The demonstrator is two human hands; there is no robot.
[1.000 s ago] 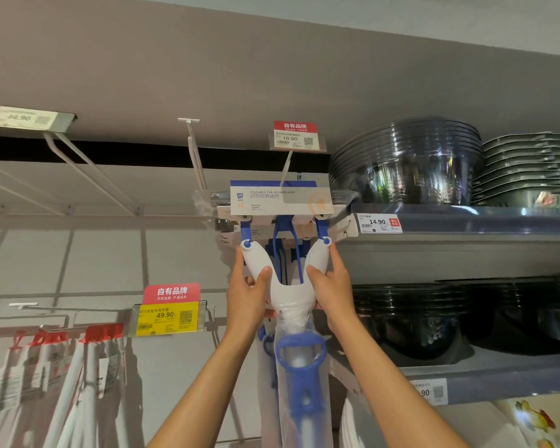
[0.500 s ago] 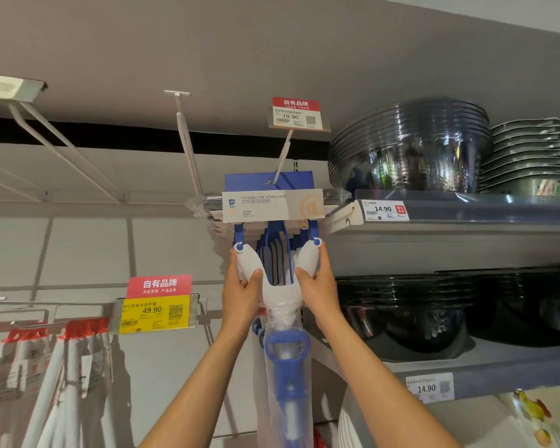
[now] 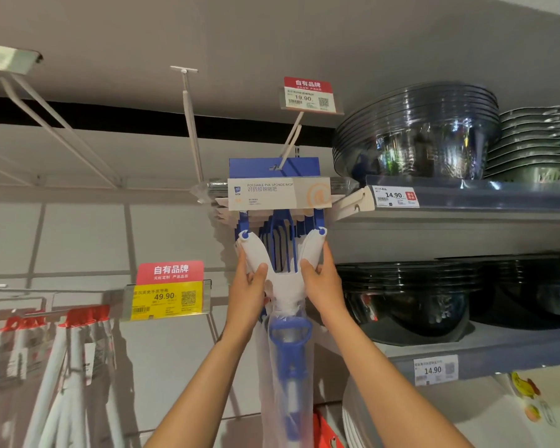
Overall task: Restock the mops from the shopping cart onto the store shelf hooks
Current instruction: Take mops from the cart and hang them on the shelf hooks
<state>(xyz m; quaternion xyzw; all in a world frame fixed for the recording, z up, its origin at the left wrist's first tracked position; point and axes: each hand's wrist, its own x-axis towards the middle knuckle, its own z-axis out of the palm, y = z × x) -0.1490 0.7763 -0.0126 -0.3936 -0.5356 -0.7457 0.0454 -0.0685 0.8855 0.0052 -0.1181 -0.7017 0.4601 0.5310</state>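
- Fingers (image 3: 256, 279) of both hands, left hand (image 3: 249, 295) and right hand (image 3: 324, 286), curl round one mop (image 3: 282, 276), raised at its hook (image 3: 290, 142).
- Handle runs out of frame; mops behind blur, uncountable.

The mop (image 3: 280, 247) sits higher against the hook (image 3: 290, 140) than a second ago: its blue card header (image 3: 272, 168), then hidden behind the white label (image 3: 278, 194), now rises above it around the hook. Both hands, left (image 3: 249, 295) and right (image 3: 324, 286), have lifted with it. The header seems threaded on, though the slot is blurred.
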